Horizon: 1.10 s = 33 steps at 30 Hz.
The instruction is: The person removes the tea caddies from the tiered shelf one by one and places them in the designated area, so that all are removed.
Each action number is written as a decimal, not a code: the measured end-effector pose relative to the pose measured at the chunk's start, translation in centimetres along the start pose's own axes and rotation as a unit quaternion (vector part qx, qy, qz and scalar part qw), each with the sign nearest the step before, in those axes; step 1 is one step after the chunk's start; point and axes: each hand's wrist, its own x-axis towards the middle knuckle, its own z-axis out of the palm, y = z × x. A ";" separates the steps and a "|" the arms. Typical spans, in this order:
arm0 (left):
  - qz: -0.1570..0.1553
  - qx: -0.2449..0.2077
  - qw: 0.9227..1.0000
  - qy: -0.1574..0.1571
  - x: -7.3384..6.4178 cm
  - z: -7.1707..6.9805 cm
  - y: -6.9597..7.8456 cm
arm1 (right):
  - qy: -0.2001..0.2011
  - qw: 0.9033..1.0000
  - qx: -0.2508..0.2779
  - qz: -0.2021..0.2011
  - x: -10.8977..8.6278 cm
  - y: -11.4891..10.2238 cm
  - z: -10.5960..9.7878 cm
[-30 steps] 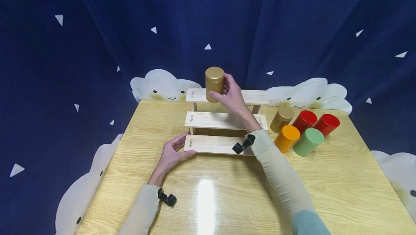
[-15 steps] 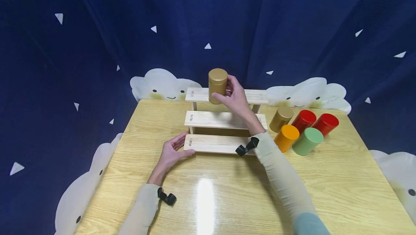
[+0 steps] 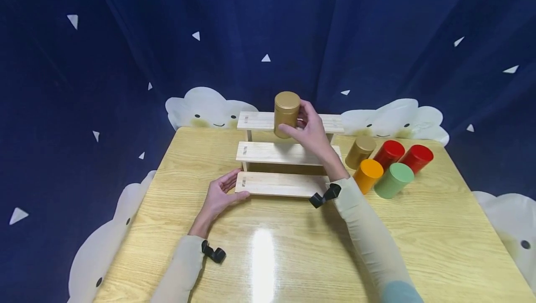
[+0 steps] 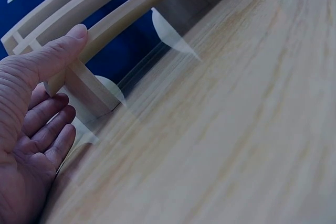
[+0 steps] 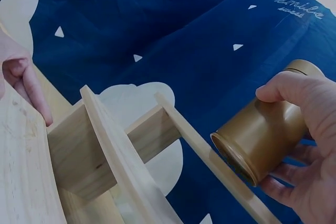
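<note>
A gold canister with a lid is held in my right hand, thumb on the near side and fingers round its right side. It is at the top tier of a three-tier wooden shelf. The right wrist view shows the canister's base close to the top board; whether they touch I cannot tell. My left hand grips the left end of the bottom board, with the thumb on its front edge. In the left wrist view the fingers lie loosely bent below that board's end.
Right of the shelf, several canisters stand grouped on the wooden table: another gold one, two red ones, an orange one and a green one. A dark blue curtain hangs behind.
My right hand has moved the gold canister a little to the right and slightly nearer along the top tier. The left hand stays at the bottom board's end.
</note>
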 end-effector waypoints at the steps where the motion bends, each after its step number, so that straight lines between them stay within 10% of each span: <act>1: -0.001 0.001 1.000 0.000 0.0 0.0 0.0 | 0.001 1.000 0.000 0.000 -0.2 -0.1 -0.1; 33: 0.007 0.004 1.000 -0.003 0.0 -0.2 0.0 | 0.089 0.996 -0.029 -0.002 -7.8 -1.0 -5.5</act>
